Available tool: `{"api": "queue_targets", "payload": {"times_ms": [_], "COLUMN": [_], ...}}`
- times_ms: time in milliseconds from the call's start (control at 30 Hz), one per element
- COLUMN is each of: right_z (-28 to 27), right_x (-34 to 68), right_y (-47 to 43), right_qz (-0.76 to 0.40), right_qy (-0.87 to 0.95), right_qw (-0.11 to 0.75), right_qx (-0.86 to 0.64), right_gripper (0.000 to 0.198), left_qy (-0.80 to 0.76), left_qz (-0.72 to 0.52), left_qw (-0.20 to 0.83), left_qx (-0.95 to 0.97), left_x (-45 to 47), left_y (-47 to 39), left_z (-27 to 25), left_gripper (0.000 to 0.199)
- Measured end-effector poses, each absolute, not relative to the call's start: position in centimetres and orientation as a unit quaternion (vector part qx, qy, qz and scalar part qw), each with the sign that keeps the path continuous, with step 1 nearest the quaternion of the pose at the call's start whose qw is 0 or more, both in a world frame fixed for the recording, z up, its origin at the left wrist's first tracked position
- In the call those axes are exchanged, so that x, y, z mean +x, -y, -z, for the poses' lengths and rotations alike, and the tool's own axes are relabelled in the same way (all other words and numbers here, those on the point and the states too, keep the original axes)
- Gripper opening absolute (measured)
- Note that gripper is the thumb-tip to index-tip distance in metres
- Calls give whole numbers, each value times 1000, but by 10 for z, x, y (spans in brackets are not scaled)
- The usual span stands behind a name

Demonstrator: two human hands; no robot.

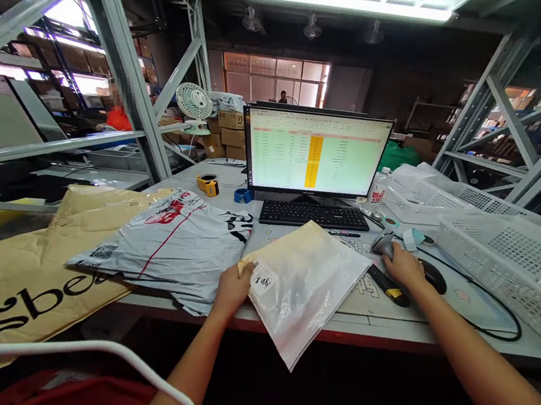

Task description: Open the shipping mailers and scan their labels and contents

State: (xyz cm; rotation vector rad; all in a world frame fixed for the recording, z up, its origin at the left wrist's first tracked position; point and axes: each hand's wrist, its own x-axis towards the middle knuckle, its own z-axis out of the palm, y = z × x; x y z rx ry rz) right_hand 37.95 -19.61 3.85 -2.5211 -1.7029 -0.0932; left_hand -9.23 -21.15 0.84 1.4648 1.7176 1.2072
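My left hand (234, 291) pinches the upper left corner of a clear plastic bag (307, 291) with something pale inside. Beside my thumb on the bag is a white barcode label (262, 278) with handwritten marks. The bag hangs partly over the desk's front edge. On the right, my right hand (405, 267) is closed around a grey handheld barcode scanner (383, 243), its head towards the bag. A black and yellow utility knife (390, 288) lies just left of that hand. The black computer mouse (434, 276) is close by its right side.
Grey mailing bags (189, 233) and yellow mailers (25, 274) are piled at left. A monitor (318, 150) and keyboard (312, 215) stand behind the bag. White perforated baskets (523, 269) line the right. A cable (492, 333) loops there. Tape rolls (243, 195) and a fan (194, 101) stand further back.
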Motion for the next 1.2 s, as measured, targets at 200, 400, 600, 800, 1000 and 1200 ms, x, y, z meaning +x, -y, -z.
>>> {"api": "queue_targets", "payload": {"times_ms": [200,400,600,800,1000,1200], "right_z": [-64,-59,-17,-13,-82,-97], "right_x": [352,291,273,272,276,406], "right_y": [168,95,71,69,112,192], "right_qz": [50,8,1,-10,5,44], "right_qy": [535,651,650,652,668,651], "right_qw": [140,172,168,150,290,321], "right_qx": [-832,-739,-741,-743,-685,-686], "right_gripper": [56,51,57,59,59,49], "left_qy": [-636,-633,-640,-619,-609,-603], "left_qz": [-448,-482,-495,-511,-518,-524], "left_qw": [312,334,324,363,375,370], "left_qx": [546,504,491,473,469,474], "left_x": [-95,-98,-100,-98,-97,-94], "left_y": [208,205,206,204,208,208], "left_z": [3,15,19,17,10,7], "left_gripper": [53,59,59,63,66,66]}}
